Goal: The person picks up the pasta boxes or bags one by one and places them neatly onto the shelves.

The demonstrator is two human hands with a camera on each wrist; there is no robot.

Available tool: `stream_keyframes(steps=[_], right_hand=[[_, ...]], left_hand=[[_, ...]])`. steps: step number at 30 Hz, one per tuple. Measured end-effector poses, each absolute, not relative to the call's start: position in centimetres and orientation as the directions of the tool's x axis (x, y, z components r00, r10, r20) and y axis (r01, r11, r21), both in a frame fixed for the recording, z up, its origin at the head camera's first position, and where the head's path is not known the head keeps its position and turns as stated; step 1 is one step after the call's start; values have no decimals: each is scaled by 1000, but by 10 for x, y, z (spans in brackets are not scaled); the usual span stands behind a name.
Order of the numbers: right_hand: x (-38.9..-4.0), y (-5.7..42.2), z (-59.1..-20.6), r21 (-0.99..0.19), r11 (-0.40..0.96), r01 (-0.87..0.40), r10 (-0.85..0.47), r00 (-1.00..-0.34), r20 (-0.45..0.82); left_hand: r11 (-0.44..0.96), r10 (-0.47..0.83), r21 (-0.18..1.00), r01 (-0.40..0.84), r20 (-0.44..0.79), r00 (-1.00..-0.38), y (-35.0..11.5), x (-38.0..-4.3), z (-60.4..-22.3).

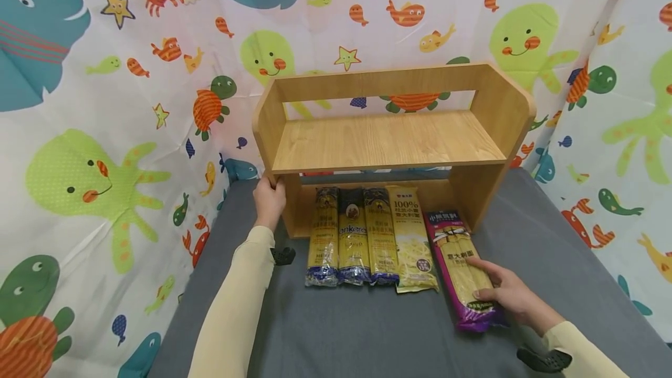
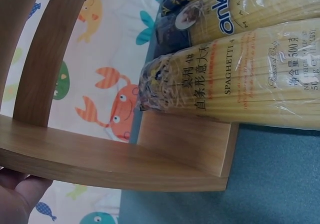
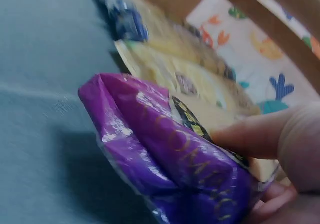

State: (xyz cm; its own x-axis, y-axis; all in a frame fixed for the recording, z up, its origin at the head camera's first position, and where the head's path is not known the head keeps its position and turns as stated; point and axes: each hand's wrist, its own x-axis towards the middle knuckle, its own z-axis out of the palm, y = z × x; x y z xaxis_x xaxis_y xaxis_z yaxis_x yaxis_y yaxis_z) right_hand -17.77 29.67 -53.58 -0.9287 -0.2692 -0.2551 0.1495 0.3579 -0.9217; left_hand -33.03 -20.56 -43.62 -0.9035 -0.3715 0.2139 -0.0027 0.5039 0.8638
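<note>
So the right hand point(image 1: 511, 293) has a grip low down on the purple pasta pack point(image 1: 457, 255), thumb point(image 3: 255, 134) on the front face by the dark label and other fingers around the edge on the hand's side. No idea how many fingers are tucked underneath. From those fingers, most of the pack runs away and to the left, toward the shelf point(image 1: 388, 139), and that slant is the bit I'd watch: the long axis leans, far end just inside the lower bay near the right side panel, purple near end angled out right.

Next one over, the pale pasta pack point(image 1: 415, 244) sits much straighter, so there's a wedge of space that widens toward the person. Left of that, three gold spaghetti packs point(image 1: 352, 244) stand side by side in the bay.

The right hand is way nearer. The left hand point(image 1: 269, 200) is over at the other end, fingers hooked on the shelf's left side panel, well apart from the purple one.
</note>
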Motion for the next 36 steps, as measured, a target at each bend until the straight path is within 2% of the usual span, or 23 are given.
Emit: stream_keyframes(steps=[6,10,17,21,26,30,36], right_hand=[[-151,293,-515,-945,262,195,-279,-922,-268],[-143,286,-497,-958,229,174,-349,-904,-248],[-134,253,-449,-988,86,129,-578,-802,-155],[-131,226,-414,-990,78,117,-630,-764,-140],[-133,192,-372,-984,62,166,-676,-719,-164],[-138,164,-343,-989,35,145,-666,-734,-131],[-165,118,-313,-990,51,133,-575,-806,-138]], left_hand=[[492,-375,870,-8,203,-904,-205,-331,-437],[492,-375,871,-4,208,-903,-207,-331,-437],[503,-377,864,-9,210,-902,-206,-329,-438],[495,-377,869,-8,206,-903,-204,-330,-438],[483,-375,875,-18,189,-908,-202,-333,-440],[490,-378,871,-17,195,-905,-203,-335,-442],[505,-383,863,-11,213,-899,-205,-334,-442]])
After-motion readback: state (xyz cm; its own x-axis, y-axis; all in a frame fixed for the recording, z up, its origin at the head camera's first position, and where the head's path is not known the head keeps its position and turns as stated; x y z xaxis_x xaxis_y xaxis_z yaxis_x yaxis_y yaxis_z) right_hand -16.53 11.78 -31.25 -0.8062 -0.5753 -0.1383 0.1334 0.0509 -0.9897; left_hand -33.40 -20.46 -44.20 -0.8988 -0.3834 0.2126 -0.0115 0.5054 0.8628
